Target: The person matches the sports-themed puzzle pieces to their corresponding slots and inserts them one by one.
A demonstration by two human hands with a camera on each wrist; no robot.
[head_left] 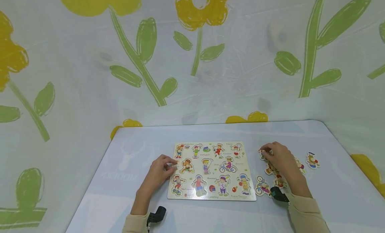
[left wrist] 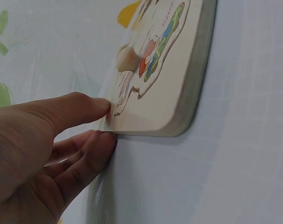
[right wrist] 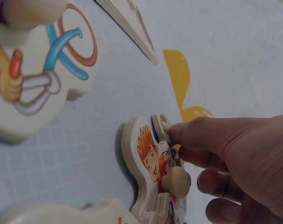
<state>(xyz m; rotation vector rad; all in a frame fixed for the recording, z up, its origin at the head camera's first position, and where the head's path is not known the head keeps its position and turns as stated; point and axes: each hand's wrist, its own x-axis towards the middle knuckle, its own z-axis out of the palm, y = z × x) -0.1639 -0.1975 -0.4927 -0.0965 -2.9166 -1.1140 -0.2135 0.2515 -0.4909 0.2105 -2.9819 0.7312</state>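
Cream sleeves with black wrist cameras sit nearest, at 6 o'clock. From there the left hand (head_left: 159, 169) reaches to the 9 o'clock edge of the flat wooden sports-figure puzzle board (head_left: 210, 196), thumb on top and curled fingers underneath, a pinching grip on its edge. At 3 o'clock of the board, on the pale blue desk (head_left: 337, 193), lie loose cut-out pieces. The right hand (head_left: 278, 156) pinches the farthest of them, an orange-haired wooden figure piece (right wrist: 148, 161) with a small round peg (right wrist: 178, 181). It looks light, stiff and smooth; the peg seems the surest hold. Beyond hangs a flowered cloth backdrop (head_left: 90, 92).
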